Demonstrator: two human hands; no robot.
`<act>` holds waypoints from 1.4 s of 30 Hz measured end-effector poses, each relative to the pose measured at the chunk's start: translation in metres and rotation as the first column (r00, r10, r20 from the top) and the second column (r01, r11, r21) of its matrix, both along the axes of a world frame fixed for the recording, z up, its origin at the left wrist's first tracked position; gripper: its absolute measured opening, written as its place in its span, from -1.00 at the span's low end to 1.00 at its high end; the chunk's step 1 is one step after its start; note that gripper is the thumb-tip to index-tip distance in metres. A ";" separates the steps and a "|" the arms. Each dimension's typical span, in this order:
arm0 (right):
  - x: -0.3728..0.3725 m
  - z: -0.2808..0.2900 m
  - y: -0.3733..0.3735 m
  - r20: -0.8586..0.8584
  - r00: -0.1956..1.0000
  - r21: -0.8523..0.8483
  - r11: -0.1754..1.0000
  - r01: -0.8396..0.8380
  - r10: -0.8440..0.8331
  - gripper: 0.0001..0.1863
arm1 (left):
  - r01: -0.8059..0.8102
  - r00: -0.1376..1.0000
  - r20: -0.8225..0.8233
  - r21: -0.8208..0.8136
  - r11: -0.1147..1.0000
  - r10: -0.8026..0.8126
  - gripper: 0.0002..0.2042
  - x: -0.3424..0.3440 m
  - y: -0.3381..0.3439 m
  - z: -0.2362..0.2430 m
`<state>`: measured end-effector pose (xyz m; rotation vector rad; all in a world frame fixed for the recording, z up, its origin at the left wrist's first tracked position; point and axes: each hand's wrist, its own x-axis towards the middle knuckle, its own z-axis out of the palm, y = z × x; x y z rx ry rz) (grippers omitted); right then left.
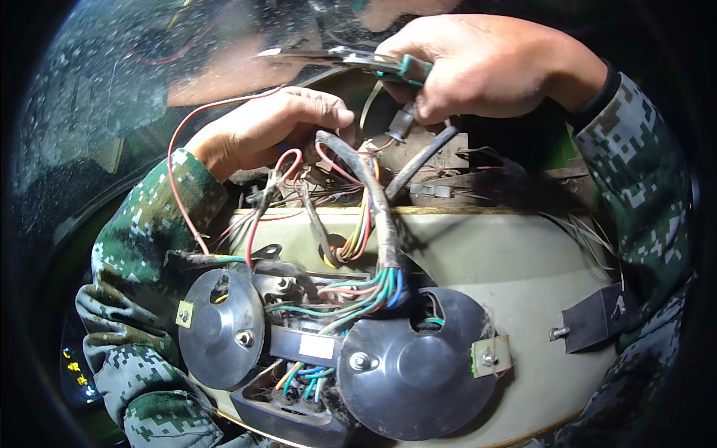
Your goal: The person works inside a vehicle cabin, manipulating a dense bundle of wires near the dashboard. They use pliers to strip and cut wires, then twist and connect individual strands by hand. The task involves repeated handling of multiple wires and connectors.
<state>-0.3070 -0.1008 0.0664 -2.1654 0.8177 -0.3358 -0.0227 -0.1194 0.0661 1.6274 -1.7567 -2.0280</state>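
My right hand [485, 71] is closed round a pair of pliers [366, 59] with teal grips, its metal end pointing left. Just under those fingers hangs a grey connector [401, 123] with thin wires. My left hand [272, 123] is curled behind the wiring, thumb bent over; its fingertips and whatever they hold are hidden. A thin red wire [176, 168] loops up beside the left wrist. Between my hands, a thick black-sheathed cable [370, 183] rises out of the instrument panel [485, 257], which has its back toward me.
Two round black gauge housings [220, 328] [418, 377] are fixed on the panel, with coloured wires [373, 295] between them. A black box [597, 317] sits on the right. Dusty, reflecting glass [104, 97] slopes along the upper left. Loose wires lie beyond the panel's far edge.
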 end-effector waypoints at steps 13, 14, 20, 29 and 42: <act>-0.002 0.022 -0.003 -0.229 0.973 -0.152 0.988 -0.008 -0.027 -0.57 | 0.079 0.997 0.017 0.034 0.996 -0.080 -0.42 -0.016 0.006 0.011; 0.000 0.020 -0.002 -0.238 0.971 -0.154 0.988 -0.009 -0.028 -0.57 | 0.082 0.993 -0.088 0.066 0.994 -0.076 -0.40 -0.015 0.005 0.011; -0.007 0.035 -0.005 -0.346 0.938 -0.133 0.991 -0.016 -0.031 -0.58 | 0.097 0.995 -0.026 0.004 0.995 -0.097 -0.76 -0.011 -0.005 0.008; -0.011 0.069 0.005 -0.658 0.753 0.067 0.994 0.092 -0.025 -0.57 | 0.149 0.986 -0.076 0.014 0.989 -0.147 -0.77 -0.008 -0.007 0.011; -0.004 0.080 0.010 -0.739 0.670 0.246 0.954 0.171 0.070 -0.38 | 0.116 0.992 0.050 0.038 0.992 -0.118 -0.83 -0.009 -0.007 0.009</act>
